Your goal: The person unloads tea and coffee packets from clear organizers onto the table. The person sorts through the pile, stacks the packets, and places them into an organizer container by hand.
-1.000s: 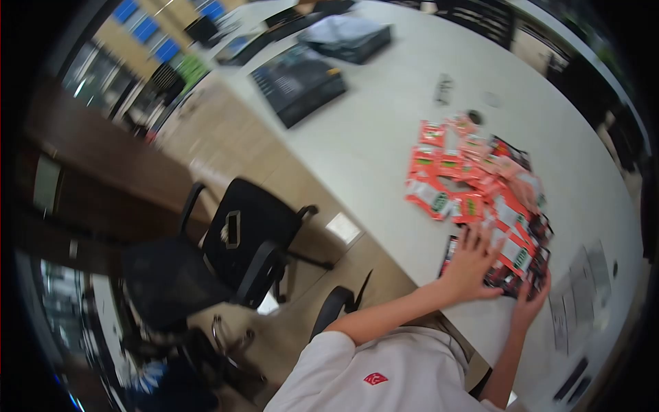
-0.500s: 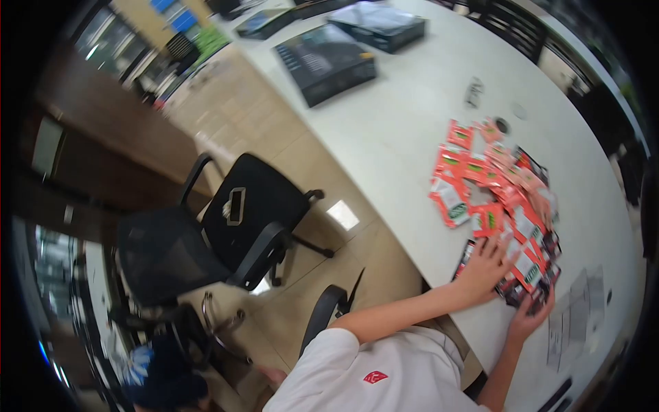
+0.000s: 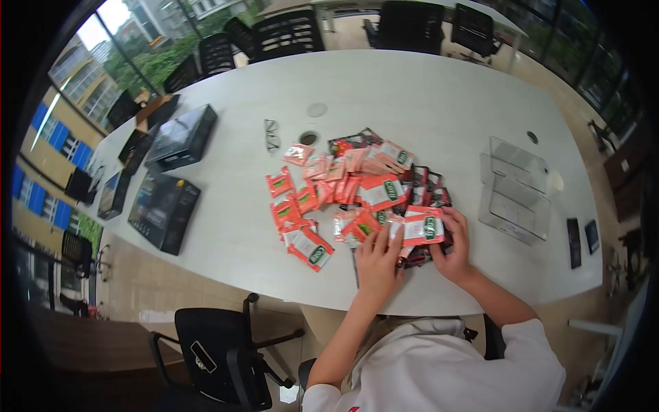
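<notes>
A heap of small red-and-white packets (image 3: 382,193) lies on the table, several with a green label. Dark packets (image 3: 429,180) show under and beside them on the right. My left hand (image 3: 379,263) rests on the near side of the heap, fingers stretched forward and apart, touching packets. On the right, my right hand (image 3: 453,248) curls its thumb and fingers around the right edge of a red-and-white packet (image 3: 421,227) with a green label. What lies beneath that packet is partly hidden.
Eyeglasses (image 3: 272,135) lie left of the heap on the white table (image 3: 240,226). Dark boxes (image 3: 165,211) stand farther left. A clear acrylic holder (image 3: 513,199) stands to the right, with dark flat objects (image 3: 574,242) beyond it. A black chair (image 3: 216,353) is near the front edge.
My view has turned, so the table now appears level and the clear holder is in fuller view. My left hand stays at the heap's near side; my right hand stays at its right.
</notes>
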Demonstrator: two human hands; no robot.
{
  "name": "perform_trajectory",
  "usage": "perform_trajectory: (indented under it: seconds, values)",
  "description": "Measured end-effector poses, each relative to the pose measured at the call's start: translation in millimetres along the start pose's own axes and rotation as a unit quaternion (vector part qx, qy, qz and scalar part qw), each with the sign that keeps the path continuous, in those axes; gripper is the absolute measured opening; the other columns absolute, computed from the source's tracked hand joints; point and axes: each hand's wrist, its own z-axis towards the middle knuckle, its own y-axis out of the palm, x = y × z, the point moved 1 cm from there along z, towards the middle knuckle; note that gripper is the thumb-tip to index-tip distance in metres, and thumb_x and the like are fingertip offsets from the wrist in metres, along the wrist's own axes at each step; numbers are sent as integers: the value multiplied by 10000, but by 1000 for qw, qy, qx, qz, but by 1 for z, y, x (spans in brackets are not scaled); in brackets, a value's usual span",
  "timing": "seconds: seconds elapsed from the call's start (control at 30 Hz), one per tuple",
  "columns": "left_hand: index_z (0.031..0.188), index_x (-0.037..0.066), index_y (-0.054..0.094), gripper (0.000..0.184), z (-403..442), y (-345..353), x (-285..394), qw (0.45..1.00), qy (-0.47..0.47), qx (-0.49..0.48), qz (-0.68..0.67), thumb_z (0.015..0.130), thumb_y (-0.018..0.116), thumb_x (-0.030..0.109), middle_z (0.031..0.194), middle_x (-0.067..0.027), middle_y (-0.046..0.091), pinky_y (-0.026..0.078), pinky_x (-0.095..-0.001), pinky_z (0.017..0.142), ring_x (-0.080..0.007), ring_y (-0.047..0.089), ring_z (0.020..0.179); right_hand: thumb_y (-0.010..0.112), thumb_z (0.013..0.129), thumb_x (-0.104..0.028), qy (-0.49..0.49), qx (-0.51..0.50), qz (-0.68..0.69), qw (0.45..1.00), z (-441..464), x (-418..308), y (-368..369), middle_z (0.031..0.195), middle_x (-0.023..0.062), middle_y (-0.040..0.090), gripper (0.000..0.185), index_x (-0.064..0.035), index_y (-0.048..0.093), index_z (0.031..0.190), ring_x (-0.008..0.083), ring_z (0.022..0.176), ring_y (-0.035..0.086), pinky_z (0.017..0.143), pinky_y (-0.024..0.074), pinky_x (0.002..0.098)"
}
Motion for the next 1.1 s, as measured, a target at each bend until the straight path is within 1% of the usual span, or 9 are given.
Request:
perform_trajectory:
  seconds: [0.47, 0.6, 0.7, 0.83, 0.93, 0.97, 1.03, 1.07, 1.1]
  values:
    - [1423, 115, 507, 815, 41, -5, 5, 980, 71, 187, 9, 642, 721, 24, 1474, -145, 480, 414, -496, 957, -364, 501, 1245, 532, 955, 58, 35, 11, 110, 993, 28, 91, 14, 1444, 168, 380, 401, 24, 458, 1347, 304, 1313, 487, 1044, 504, 400]
    - [1222, 43, 593, 489, 68, -24, 13, 954, 127, 269, 35, 737, 654, 51, 1429, -185, 520, 410, -494, 950, -381, 504, 1239, 565, 982, -60, 31, 9, 42, 999, 28, 75, 9, 1355, 168, 445, 342, 14, 489, 1307, 278, 1171, 536, 870, 506, 342]
    - [1180, 117, 622, 397, 84, -23, 10, 928, 168, 318, 97, 783, 625, 117, 1263, -184, 584, 403, -492, 958, -378, 526, 1209, 596, 957, -98, 20, -1, 15, 1000, 29, 75, 8, 1286, 166, 492, 358, -6, 525, 1296, 302, 1135, 529, 843, 432, 363]
    - [1180, 191, 663, 400, 93, 9, -26, 969, 37, 146, 194, 782, 709, 199, 1359, -168, 534, 338, -562, 1056, -407, 391, 1361, 603, 931, -79, 34, -7, 1, 999, 36, 56, 4, 1297, 184, 484, 371, -5, 543, 1289, 333, 1210, 501, 1020, 409, 415]
    - [1241, 184, 648, 726, 80, 9, -37, 994, -80, -40, 68, 594, 921, 365, 1509, -187, 398, 236, -625, 1137, -512, 238, 1440, 603, 918, -73, 14, -1, 9, 1000, 33, 59, 5, 1304, 192, 483, 375, 3, 547, 1281, 355, 1219, 484, 1050, 399, 449]
    - [1299, 162, 623, 771, 80, -1, -34, 991, -78, -61, 96, 610, 918, 345, 1444, -176, 487, 281, -580, 1121, -456, 330, 1403, 605, 912, -73, 7, 9, 19, 1000, 34, 57, 6, 1304, 196, 485, 377, 3, 550, 1277, 362, 1217, 479, 1043, 402, 455]
    - [1166, 80, 701, 644, 93, -39, -30, 983, -11, -91, -156, 605, 940, 290, 925, -71, 721, 437, -412, 977, -303, 592, 1089, 627, 896, -85, -19, 5, -46, 999, 40, 41, -4, 1297, 206, 489, 392, -3, 559, 1273, 369, 1202, 475, 1026, 405, 467]
    - [1085, 68, 740, 511, 86, -39, -43, 994, 44, -29, -91, 655, 923, 272, 877, -63, 718, 480, -389, 913, -268, 635, 976, 632, 882, -74, -26, 8, -59, 998, 42, 34, -7, 1300, 205, 491, 391, -6, 558, 1260, 367, 1207, 474, 1033, 399, 462]
    - [997, 50, 761, 369, 90, -54, -42, 979, -44, -139, -144, 710, 897, 238, 935, -94, 715, 499, -359, 877, -243, 658, 926, 637, 869, -64, -36, 11, -71, 997, 41, 29, -11, 1304, 203, 492, 391, -9, 558, 1248, 366, 1213, 473, 1039, 393, 456]
